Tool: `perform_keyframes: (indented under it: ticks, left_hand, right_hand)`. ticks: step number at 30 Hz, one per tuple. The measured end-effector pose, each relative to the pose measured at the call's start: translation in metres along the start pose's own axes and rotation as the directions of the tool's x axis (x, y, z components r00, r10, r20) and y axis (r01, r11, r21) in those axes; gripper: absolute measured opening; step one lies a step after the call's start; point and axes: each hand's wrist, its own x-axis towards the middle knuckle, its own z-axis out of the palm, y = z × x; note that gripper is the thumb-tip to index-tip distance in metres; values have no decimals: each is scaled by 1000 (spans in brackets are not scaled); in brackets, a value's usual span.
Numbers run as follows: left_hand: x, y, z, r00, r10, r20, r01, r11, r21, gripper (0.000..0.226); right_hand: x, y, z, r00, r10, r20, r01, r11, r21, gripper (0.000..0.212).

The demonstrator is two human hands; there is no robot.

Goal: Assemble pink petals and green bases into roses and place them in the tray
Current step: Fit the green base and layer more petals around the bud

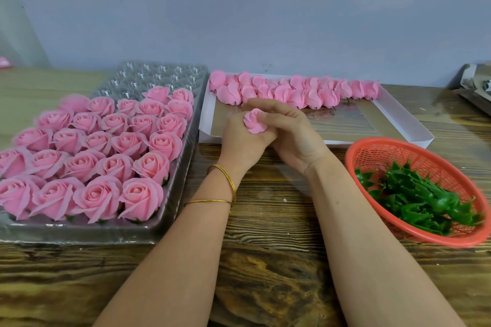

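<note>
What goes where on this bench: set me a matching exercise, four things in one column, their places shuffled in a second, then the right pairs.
Things
1. finished roses
2. petal buds
3. green bases
4. single bud

Places
A. in the orange basket
B. gripped between the left hand and right hand
C. in the clear tray
D. lined along the far side of the white box

Pairs: 1-C, 2-D, 3-A, 4-B
</note>
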Motion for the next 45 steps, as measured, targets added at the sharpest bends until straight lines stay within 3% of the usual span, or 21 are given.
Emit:
perform_keyframes:
  ticks: [6, 16, 20, 29, 33, 38, 45]
  left_hand:
    - [-1, 3, -2, 998, -13, 65, 10, 999, 40, 35]
    - [-5, 10, -3, 993, -64, 99, 60, 997, 41, 20]
    - [-5, 11, -5, 993, -50, 107, 50, 999, -1, 33]
    - [-6, 14, -4, 991, -37, 129, 39, 999, -8, 26]
    - [-6, 12, -3, 989, -63, 135, 62, 998, 13, 17]
    - [-5, 8, -3, 986, -68, 150, 59, 996, 64, 29]
    - [-5, 9, -4, 981, -69, 183, 51, 994, 101, 23]
  right_hand:
    - [-1, -3, 4, 999, -39, -2, 39, 999, 3, 13]
    - [-1, -3, 9, 1000, 1, 2, -1, 1000, -21, 27]
    - [-2, -2, 11, 1000, 12, -12, -12, 998, -56, 32]
    - [0, 0, 10, 999, -24, -44, 18, 991, -130, 28]
    - [2, 1, 7, 998, 3, -59, -7, 998, -64, 28]
    - [3, 3, 4, 999, 3, -54, -7, 997, -78, 26]
    - [3, -1, 3, 998, 30, -63, -33, 998, -50, 24]
